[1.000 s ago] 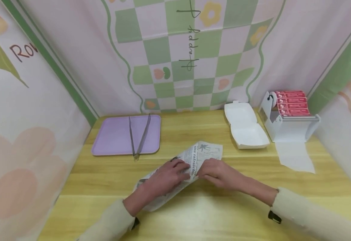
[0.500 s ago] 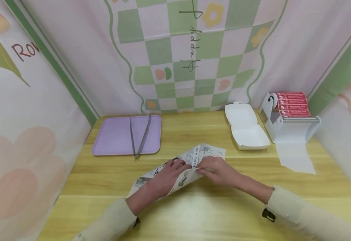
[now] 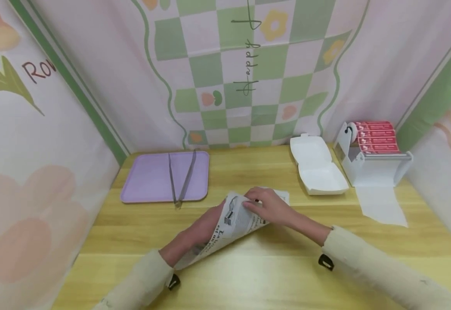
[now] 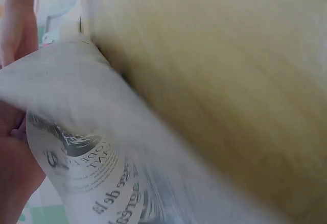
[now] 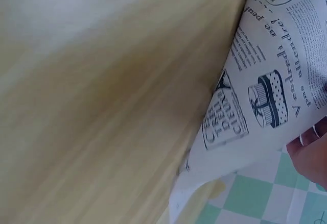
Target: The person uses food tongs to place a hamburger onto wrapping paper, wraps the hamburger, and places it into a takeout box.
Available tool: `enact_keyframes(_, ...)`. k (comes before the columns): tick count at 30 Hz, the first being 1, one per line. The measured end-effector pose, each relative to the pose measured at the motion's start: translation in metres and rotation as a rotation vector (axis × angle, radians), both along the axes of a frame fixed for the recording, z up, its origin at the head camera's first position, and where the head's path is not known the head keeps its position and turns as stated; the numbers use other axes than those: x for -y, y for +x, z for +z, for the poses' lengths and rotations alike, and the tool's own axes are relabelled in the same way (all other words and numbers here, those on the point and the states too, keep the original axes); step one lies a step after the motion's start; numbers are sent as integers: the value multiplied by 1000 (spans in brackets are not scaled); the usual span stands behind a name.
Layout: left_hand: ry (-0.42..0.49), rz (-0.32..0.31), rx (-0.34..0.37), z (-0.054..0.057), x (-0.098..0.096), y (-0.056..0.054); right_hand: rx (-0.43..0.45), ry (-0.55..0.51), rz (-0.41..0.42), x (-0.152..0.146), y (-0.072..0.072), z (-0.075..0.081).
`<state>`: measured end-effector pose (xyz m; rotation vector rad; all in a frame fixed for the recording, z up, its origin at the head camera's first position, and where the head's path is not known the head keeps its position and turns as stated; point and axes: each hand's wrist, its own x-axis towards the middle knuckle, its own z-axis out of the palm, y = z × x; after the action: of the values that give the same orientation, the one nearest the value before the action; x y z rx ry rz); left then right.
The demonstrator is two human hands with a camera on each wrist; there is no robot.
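Observation:
A sheet of newspaper-print wrapping paper [image 3: 235,224] lies slantwise on the table, its near side folded up and over. My right hand [image 3: 270,207] pinches the edge of that flap between thumb and fingers. My left hand [image 3: 196,232] lies under the raised flap, its fingers hidden by the paper. In the left wrist view the paper [image 4: 102,86] arches across, with printed words on the layer below. In the right wrist view the paper [image 5: 265,101] slopes down to a pointed corner, beside the right hand [image 5: 311,157].
A lilac tray [image 3: 144,176] stands at the back left, with metal tongs [image 3: 188,176] lying across it. An open white takeaway box [image 3: 320,174] sits at the back right. Beside it is a white dispenser [image 3: 376,170] with a roll of red labels [image 3: 378,140]. Printed curtains surround the table.
My right hand has lifted the paper's near edge and drawn it up and away from me. The flap now covers my left hand's fingers, which showed on top of the paper before.

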<state>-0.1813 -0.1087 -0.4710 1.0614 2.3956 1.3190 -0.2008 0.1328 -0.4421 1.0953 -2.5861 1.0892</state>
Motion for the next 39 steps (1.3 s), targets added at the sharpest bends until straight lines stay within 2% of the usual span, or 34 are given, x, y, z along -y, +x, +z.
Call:
enact_keyframes(5,-102,66,-120,0,1,-9,161,65,-72,7,-9,1)
enact_keyframes(9,-143,44,-154,-1,4,-15,192,110,-64,11,-16,0)
enact_keyframes(11,-100,25,-111,-2,4,-16,192,126,-60,14,-19,-1)
enact_keyframes(13,-33,20,-36,-3,5,-15,185,128,-65,16,-21,-2)
enact_keyframes(15,47,41,80,-3,4,-13,171,126,-79,17,-23,-3)
enact_keyframes(17,106,88,194,-4,3,-11,159,121,-93,18,-24,-4)
enact_keyframes(21,75,161,355,-6,0,-9,141,126,-117,20,-25,-6)
enact_keyframes(25,-2,173,410,-10,-2,-9,110,160,-136,24,-25,-9)
enact_keyframes(31,12,185,426,-14,-1,-10,-127,291,-202,32,-21,-18)
enact_keyframes(33,29,200,434,-15,0,-10,-164,313,-226,35,-19,-20)
enact_keyframes(36,54,240,456,-16,-1,-8,-188,295,-260,37,-15,-24)
enact_keyframes(39,63,287,477,-16,-6,-6,-220,224,-282,38,-13,-28)
